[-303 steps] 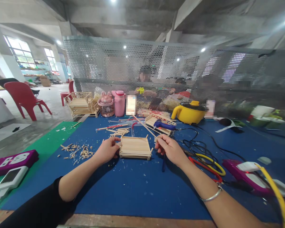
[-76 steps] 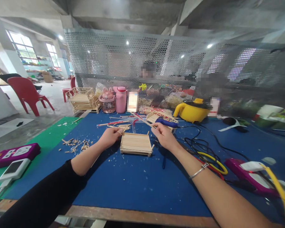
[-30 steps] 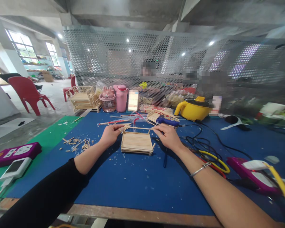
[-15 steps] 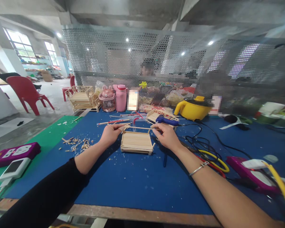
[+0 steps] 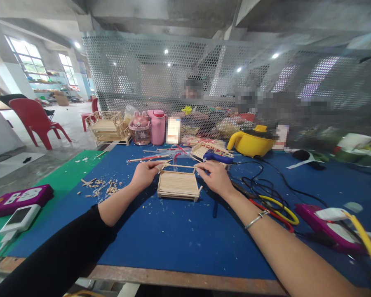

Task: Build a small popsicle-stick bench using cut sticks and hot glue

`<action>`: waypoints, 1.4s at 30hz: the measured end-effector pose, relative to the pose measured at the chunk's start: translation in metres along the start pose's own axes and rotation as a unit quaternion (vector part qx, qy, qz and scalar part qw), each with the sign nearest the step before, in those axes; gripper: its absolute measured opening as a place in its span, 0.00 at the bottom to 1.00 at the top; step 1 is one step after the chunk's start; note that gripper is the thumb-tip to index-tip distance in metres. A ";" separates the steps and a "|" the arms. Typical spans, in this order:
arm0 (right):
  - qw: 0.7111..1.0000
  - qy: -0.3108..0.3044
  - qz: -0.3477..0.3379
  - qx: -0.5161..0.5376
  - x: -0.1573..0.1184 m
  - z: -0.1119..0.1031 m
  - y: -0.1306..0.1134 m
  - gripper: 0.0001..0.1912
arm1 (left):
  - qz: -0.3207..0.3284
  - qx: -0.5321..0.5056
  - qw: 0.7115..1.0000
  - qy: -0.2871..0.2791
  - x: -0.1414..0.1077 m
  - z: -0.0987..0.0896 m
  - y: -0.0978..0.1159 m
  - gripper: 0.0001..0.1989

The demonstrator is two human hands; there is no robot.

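Note:
A small platform of pale wooden sticks (image 5: 177, 183) lies on the blue table, with short posts at its corners. Along its far side a thin wooden stick (image 5: 182, 166) runs level between my two hands. My left hand (image 5: 146, 173) pinches the stick's left end by the far left corner. At the far right post, my right hand (image 5: 212, 175) has its fingers closed around the other end. Just behind my right hand lies a blue glue gun (image 5: 218, 156), its nozzle near a second stick model (image 5: 200, 150).
Cut stick pieces (image 5: 111, 187) lie scattered left. At the back stand a pink bottle (image 5: 157, 127), a rabbit-eared jar (image 5: 140, 128) and a yellow electric pot (image 5: 254, 142). Black cables (image 5: 266, 179) and a purple power strip (image 5: 324, 227) lie right. A perforated screen (image 5: 126, 70) rises behind.
My right hand has shifted slightly left, closer to the platform's far right post. The left hand stays at the stick's other end.

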State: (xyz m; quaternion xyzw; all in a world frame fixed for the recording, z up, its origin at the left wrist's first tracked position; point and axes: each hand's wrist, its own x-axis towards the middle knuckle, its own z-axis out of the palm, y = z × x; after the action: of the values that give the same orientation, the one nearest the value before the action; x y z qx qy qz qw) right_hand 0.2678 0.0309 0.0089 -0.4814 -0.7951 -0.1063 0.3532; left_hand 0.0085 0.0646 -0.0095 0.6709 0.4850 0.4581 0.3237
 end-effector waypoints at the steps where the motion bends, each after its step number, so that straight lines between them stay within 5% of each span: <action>1: 1.000 0.000 -0.001 -0.001 0.000 0.000 0.000 0.09 | 0.001 0.001 1.000 0.000 0.000 0.000 0.000 0.17; 12: 1.000 -0.002 -0.021 -0.021 0.000 0.001 0.000 0.10 | 0.022 0.024 0.999 0.017 0.000 0.002 -0.002 0.15; 16: 0.999 0.015 -0.026 -0.038 0.002 -0.005 0.001 0.10 | 0.057 0.050 0.993 0.095 -0.002 -0.006 0.011 0.19; 19: 0.997 0.038 -0.035 -0.057 0.005 -0.020 -0.010 0.11 | 0.139 0.095 0.972 0.164 -0.014 -0.013 0.040 0.20; 20: 0.996 0.043 -0.042 -0.063 0.005 -0.026 -0.018 0.11 | 0.222 0.156 0.947 0.172 -0.021 -0.013 0.052 0.18; 22: 0.994 0.044 -0.065 -0.078 0.005 -0.039 -0.038 0.11 | 0.336 0.264 0.893 0.143 -0.038 -0.010 0.076 0.15; 25: 0.985 0.032 -0.111 -0.128 0.000 -0.054 -0.071 0.12 | 0.372 0.341 0.860 0.072 -0.061 0.002 0.100 0.12; 34: 0.981 0.041 -0.112 -0.153 -0.014 -0.061 -0.111 0.11 | 0.314 0.279 0.904 -0.080 -0.072 0.000 0.102 0.14; 39: 0.987 0.037 -0.089 -0.131 -0.019 -0.067 -0.118 0.11 | 0.306 0.271 0.909 -0.081 -0.076 -0.005 0.098 0.14; 42: 0.986 0.093 0.023 -0.135 -0.031 -0.082 -0.096 0.27 | 0.286 0.263 0.919 -0.065 -0.074 -0.008 0.093 0.15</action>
State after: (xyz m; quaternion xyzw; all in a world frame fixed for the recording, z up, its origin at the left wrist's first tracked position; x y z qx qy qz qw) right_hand 0.2332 -0.0814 0.0645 -0.5313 -0.7255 -0.2489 0.3597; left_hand 0.0262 -0.0355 0.0524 0.8702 0.3535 0.3426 0.0214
